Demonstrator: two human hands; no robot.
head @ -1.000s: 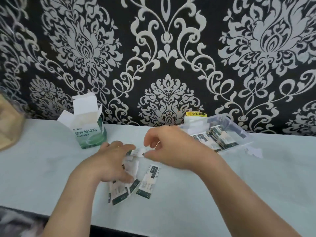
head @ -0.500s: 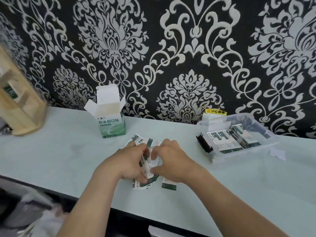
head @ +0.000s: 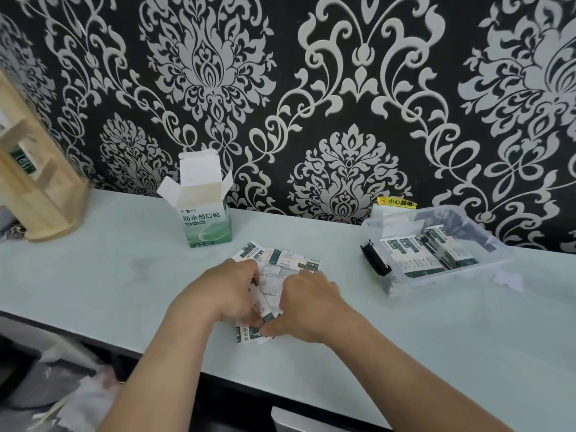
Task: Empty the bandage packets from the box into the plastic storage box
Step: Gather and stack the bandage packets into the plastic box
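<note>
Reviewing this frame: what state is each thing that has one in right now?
Bandage box: upright, top flaps open.
Plastic storage box: lidless, partly filled.
Loose bandage packets: heaped on the table between both hands.
Left hand: grips the heap.
Right hand: grips the heap.

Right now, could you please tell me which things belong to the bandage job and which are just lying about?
In the job: cardboard box, open and upright; loose packets, gripped by left hand and right hand; plastic storage box, with stored packets inside.
Lying about: wooden rack; yellow sticker; paper scrap.
</note>
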